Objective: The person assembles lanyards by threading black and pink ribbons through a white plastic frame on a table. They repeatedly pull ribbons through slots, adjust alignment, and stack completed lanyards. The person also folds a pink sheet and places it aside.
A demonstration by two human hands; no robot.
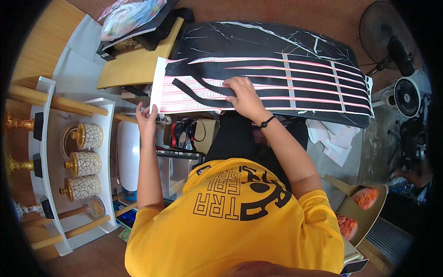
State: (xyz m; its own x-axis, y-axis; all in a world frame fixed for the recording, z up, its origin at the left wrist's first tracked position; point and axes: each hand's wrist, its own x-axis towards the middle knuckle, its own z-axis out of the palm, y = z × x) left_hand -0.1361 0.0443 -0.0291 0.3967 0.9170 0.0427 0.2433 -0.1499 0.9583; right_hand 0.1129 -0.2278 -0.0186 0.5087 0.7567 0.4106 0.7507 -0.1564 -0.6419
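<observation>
A long white-and-pink printed sheet (171, 99) lies across a black marble-patterned table (258, 39). Several black strips (304, 84) run along it, crossed by two pale bands toward the right. At the left end, some strips are lifted off the sheet, and one loose strip (188, 90) curves over the pink print. My left hand (146, 120) pinches the sheet's near left corner between thumb and finger. Resting on the strips near the middle, my right hand (245, 96) has its thumb and fingers apart, touching the black strips. What lies under its palm is hidden.
White shelves with gold-trimmed jars (87, 161) stand at left. A yellow board (138, 60) with a black tray and plastic bag (131, 21) is at far left. Two fans (407, 97) stand at right. Paper scraps (334, 138) lie below the table's right side. Another person's arm shows at far right.
</observation>
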